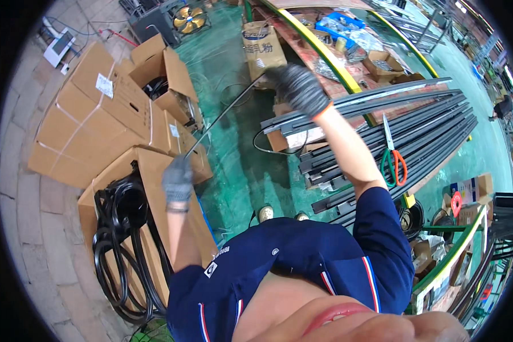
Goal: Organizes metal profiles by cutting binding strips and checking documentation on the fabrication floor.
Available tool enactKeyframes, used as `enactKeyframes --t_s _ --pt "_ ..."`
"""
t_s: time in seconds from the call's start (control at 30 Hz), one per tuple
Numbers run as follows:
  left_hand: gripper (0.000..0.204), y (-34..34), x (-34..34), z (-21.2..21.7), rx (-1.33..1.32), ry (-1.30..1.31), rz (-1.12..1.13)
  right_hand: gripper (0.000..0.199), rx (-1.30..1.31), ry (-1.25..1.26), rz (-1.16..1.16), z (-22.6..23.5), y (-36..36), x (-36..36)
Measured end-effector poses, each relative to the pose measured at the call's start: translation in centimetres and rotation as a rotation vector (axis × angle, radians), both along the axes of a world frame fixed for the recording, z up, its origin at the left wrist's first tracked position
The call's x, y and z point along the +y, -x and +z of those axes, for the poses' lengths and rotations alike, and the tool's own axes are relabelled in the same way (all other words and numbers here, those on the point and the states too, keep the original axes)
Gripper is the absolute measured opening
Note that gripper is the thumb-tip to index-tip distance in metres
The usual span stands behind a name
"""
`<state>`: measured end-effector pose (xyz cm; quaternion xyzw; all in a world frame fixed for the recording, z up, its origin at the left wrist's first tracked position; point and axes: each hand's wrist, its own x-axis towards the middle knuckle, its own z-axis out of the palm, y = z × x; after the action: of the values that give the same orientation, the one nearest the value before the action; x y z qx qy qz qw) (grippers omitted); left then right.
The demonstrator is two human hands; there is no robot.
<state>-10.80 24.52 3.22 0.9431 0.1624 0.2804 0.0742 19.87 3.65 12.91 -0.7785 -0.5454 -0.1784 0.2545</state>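
A thin, dark flexible strip (225,112) runs taut on a slant between my two gloved hands. My left hand (178,181), in a grey knit glove, is closed on its lower end beside the open carton. Higher up and to the right, my right hand (303,90) grips the other end in a dark grey glove with an orange cuff. Below my right forearm lies a stack of long black profiles (404,131). Scissors (390,149) with one green and one orange-red handle rest on them.
Coils of black strip (125,245) spill from an open carton (154,188) at left. Large closed cartons (91,122) stand behind it. A paper sack (263,48) leans by a yellow-green frame (319,48). The rack also bears a blue tray (339,24). A fan (189,20) stands far back.
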Motion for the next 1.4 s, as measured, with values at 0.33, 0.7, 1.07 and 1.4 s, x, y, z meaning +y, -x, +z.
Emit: enactKeyframes --t_s 0.33,0.7,1.07,1.4 --pt "0.024 9.2 1.7 -3.4 -0.628 0.842 0.154 0.053 -0.028 -0.279 0.199 -4.4 1.1 4.5" --pt "0.023 -4.3 -3.7 4.3 -0.038 -0.130 0.039 0.025 0.032 0.068 0.289 0.9 6.1 1.8" --pt "0.031 -7.7 -3.8 1.2 -0.150 0.009 -0.045 0.030 -0.166 0.027 -0.418 -2.5 -10.4 -4.8" --pt "0.036 5.1 8.0 -16.8 0.221 0.213 0.604 0.030 0.089 0.220 -0.232 -8.9 -5.1 -9.9"
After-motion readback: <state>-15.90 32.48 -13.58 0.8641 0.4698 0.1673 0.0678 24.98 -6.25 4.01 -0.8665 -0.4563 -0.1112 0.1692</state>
